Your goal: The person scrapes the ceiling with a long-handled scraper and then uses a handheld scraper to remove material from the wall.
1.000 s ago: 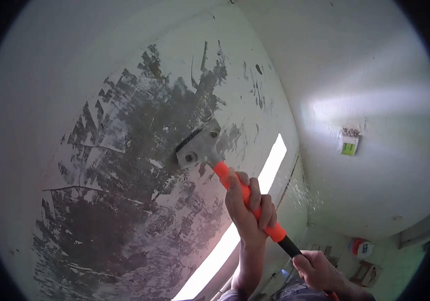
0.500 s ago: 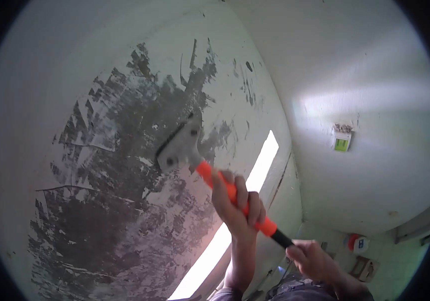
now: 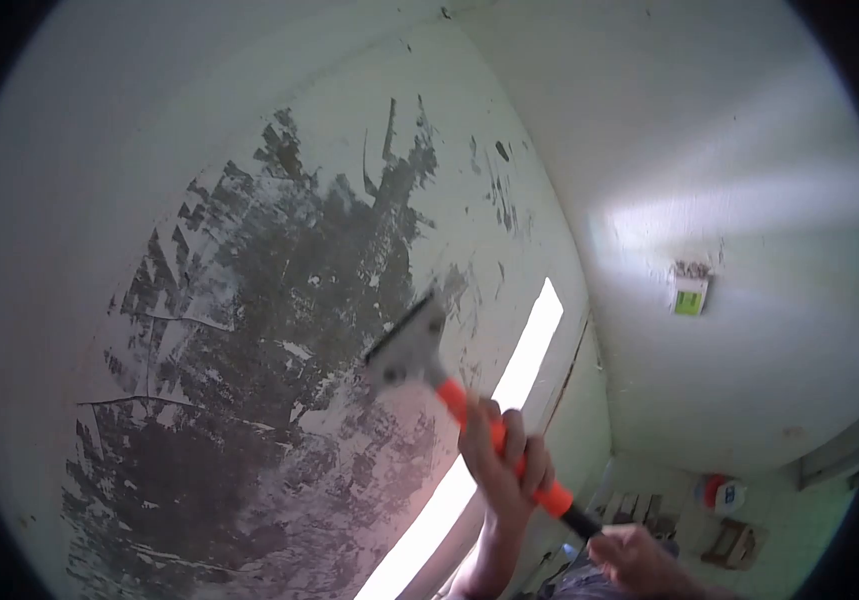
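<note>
A long-handled scraper (image 3: 409,350), with a wide grey head, dark blade edge and orange-and-black handle, slants across the middle of the head view. My left hand (image 3: 507,458) is wrapped around the orange grip, below the head. Lower down, my right hand (image 3: 637,558) is closed around the black end of the handle. The blade overlaps the right part of a patchy surface (image 3: 319,270), where white coating is broken up by large dark grey areas. Flaking edges and thin cracks run along its left side.
A bright window strip (image 3: 469,470) lies behind my left hand. To the right, a small white box with a green panel (image 3: 689,298) is fixed to the pale surface. A red-and-white container (image 3: 722,494) and a wooden frame (image 3: 732,543) appear at lower right.
The scraper and both my hands have moved down and to the right in view, away from the middle of the dark patch. Both hands keep their hold. The background has shifted slightly downward.
</note>
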`<action>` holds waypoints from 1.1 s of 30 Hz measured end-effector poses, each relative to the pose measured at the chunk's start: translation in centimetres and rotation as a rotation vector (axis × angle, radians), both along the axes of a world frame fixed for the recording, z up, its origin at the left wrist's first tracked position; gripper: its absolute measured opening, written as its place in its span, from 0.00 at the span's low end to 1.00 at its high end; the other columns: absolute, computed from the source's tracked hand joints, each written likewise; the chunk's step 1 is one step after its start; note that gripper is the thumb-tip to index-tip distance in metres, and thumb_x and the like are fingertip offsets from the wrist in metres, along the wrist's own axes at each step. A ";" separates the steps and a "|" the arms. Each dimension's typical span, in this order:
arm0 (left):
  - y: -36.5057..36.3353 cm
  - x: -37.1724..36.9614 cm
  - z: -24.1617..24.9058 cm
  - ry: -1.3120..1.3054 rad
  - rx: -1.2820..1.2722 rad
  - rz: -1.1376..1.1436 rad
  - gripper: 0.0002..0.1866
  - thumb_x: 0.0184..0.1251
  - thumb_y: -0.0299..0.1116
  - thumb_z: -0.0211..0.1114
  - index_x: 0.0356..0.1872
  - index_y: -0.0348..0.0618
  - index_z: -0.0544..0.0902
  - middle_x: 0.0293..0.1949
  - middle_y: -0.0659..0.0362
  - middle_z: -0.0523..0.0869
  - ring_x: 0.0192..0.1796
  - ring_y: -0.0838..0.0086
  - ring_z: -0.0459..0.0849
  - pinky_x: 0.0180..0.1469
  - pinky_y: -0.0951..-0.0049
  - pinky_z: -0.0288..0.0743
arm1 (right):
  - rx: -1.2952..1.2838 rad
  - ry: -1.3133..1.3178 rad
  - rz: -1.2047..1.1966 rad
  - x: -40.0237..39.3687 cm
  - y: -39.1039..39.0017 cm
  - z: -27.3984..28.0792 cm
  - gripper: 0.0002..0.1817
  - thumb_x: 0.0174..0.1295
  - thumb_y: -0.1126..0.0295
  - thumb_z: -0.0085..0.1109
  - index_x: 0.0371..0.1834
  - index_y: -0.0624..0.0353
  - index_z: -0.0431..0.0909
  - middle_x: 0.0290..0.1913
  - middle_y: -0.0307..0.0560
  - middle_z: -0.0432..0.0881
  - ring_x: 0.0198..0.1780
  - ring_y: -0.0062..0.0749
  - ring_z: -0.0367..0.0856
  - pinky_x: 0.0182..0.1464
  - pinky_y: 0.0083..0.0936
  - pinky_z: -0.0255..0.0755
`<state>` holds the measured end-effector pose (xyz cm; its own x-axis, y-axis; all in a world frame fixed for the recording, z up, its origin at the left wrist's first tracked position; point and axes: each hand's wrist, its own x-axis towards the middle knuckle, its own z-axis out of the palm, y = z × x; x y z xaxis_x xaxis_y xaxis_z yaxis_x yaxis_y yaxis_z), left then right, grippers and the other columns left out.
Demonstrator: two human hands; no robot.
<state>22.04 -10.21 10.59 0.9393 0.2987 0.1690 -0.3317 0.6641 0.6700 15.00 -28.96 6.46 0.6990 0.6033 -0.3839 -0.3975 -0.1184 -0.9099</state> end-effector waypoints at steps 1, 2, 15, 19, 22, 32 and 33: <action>-0.3 1.3 1.9 0.092 0.085 0.044 0.17 0.78 0.51 0.45 0.34 0.50 0.66 0.13 0.69 0.59 0.05 0.82 0.57 0.05 0.77 0.53 | 0.004 0.020 0.000 0.7 0.9 -0.2 0.22 0.71 0.54 0.46 0.22 0.58 0.69 0.19 0.32 0.67 0.22 0.13 0.62 0.23 0.18 0.57; -0.6 2.7 3.2 0.107 0.144 0.078 0.17 0.78 0.51 0.46 0.35 0.50 0.66 0.13 0.69 0.59 0.06 0.82 0.57 0.06 0.77 0.53 | 0.010 0.039 -0.035 2.4 1.4 0.2 0.22 0.70 0.54 0.48 0.23 0.59 0.69 0.19 0.32 0.67 0.23 0.14 0.64 0.25 0.19 0.58; -1.7 1.2 0.2 0.125 -0.003 0.039 0.17 0.77 0.50 0.47 0.32 0.51 0.65 0.13 0.69 0.58 0.06 0.82 0.56 0.07 0.78 0.51 | -0.004 0.077 0.065 1.4 -1.7 -2.8 0.30 0.71 0.43 0.45 0.20 0.57 0.66 0.19 0.29 0.65 0.23 0.14 0.61 0.26 0.21 0.58; -1.5 5.3 2.8 0.140 0.172 0.071 0.17 0.77 0.53 0.45 0.36 0.53 0.68 0.13 0.71 0.58 0.06 0.85 0.53 0.05 0.80 0.47 | -0.051 -0.004 -0.009 4.7 0.6 -2.2 0.30 0.71 0.41 0.42 0.21 0.56 0.67 0.17 0.30 0.64 0.22 0.15 0.61 0.24 0.21 0.59; -2.1 4.9 2.1 0.120 0.152 0.096 0.17 0.77 0.52 0.45 0.33 0.51 0.66 0.12 0.70 0.57 0.06 0.84 0.54 0.05 0.79 0.49 | 0.023 -0.035 0.024 4.8 -0.7 -2.1 0.30 0.71 0.43 0.43 0.20 0.56 0.68 0.17 0.30 0.65 0.21 0.14 0.62 0.24 0.21 0.59; -3.4 3.9 -0.6 0.188 0.088 0.117 0.17 0.76 0.54 0.47 0.34 0.53 0.67 0.13 0.71 0.56 0.07 0.84 0.54 0.06 0.80 0.49 | 0.010 -0.050 0.010 4.5 -2.3 -4.0 0.32 0.71 0.40 0.42 0.19 0.56 0.66 0.18 0.30 0.65 0.20 0.13 0.62 0.22 0.19 0.59; -3.7 3.2 -0.2 0.194 0.059 0.123 0.17 0.76 0.55 0.47 0.34 0.53 0.67 0.13 0.71 0.56 0.07 0.84 0.54 0.06 0.80 0.50 | -0.018 -0.081 0.031 4.0 -2.4 -4.1 0.32 0.71 0.40 0.41 0.19 0.56 0.66 0.18 0.30 0.65 0.20 0.13 0.62 0.22 0.19 0.59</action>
<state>25.23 -13.96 10.35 0.9131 0.4077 0.0093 -0.2687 0.5843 0.7657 19.02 -31.40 2.32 0.7092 0.6187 -0.3381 -0.3190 -0.1460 -0.9364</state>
